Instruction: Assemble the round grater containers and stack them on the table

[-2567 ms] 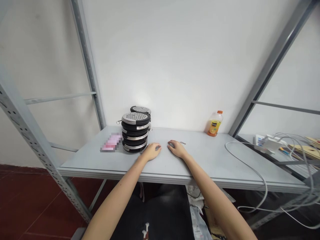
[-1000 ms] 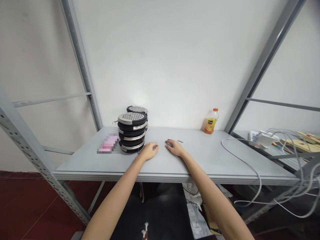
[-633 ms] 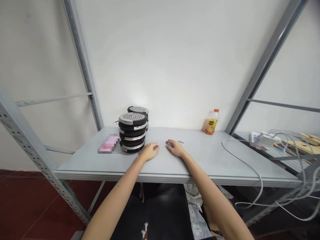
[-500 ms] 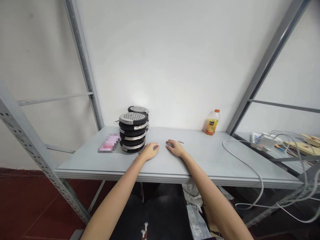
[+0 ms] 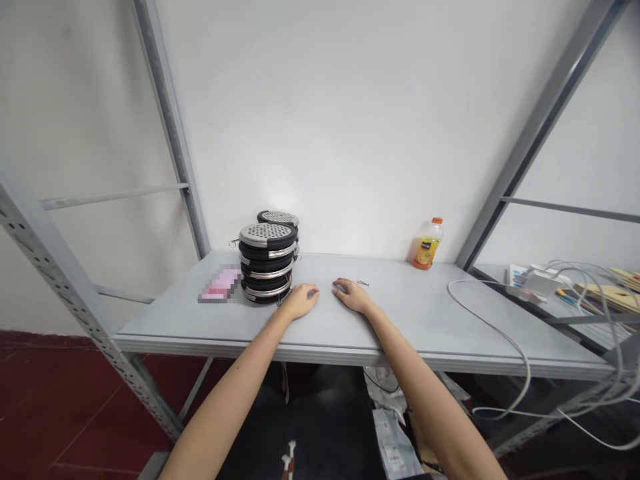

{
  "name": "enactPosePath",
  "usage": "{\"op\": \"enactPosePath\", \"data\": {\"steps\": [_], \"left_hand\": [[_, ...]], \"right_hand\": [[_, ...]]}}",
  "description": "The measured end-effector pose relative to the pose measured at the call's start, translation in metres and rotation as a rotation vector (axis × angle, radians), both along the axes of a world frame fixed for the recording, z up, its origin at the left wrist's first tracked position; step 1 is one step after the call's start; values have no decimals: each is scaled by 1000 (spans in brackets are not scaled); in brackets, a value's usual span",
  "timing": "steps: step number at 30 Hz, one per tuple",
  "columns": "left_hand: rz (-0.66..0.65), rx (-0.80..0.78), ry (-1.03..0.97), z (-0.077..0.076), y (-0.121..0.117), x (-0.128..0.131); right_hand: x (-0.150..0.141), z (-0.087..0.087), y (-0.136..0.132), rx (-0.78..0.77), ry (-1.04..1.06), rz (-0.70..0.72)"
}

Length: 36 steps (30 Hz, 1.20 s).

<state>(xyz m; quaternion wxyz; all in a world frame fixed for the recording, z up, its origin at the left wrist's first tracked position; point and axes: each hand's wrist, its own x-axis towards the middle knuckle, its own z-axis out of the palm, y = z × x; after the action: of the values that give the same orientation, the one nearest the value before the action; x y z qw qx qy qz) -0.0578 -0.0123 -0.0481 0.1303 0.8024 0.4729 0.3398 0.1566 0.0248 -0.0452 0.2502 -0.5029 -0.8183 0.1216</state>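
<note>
My left hand [image 5: 301, 299] lies palm down on the grey shelf [image 5: 410, 320], fingers flat and open, just right of a stack of round black tins with perforated metal lids [image 5: 267, 263]. My right hand [image 5: 351, 295] rests flat beside it, a short gap between the two, holding nothing. A small metal clip [image 5: 363, 284] lies on the shelf just beyond my right fingertips. A second tin stack stands behind the first.
A pink blurred object [image 5: 221, 284] lies left of the tins. An orange juice bottle [image 5: 427, 244] stands at the back by the wall. White cables [image 5: 500, 333] loop over the right side, with a charger and clutter [image 5: 535, 288] beyond. Metal rack posts [image 5: 173, 133] frame the shelf.
Both hands stay flat in the same place on the shelf. Only the camera view has drifted slightly.
</note>
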Motion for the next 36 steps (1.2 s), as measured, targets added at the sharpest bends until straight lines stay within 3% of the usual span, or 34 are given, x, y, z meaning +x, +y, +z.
{"op": "enactPosePath", "data": {"steps": [36], "left_hand": [[-6,12,6,-1,1,0]], "right_hand": [[1,-5,6,6,52,15]]}}
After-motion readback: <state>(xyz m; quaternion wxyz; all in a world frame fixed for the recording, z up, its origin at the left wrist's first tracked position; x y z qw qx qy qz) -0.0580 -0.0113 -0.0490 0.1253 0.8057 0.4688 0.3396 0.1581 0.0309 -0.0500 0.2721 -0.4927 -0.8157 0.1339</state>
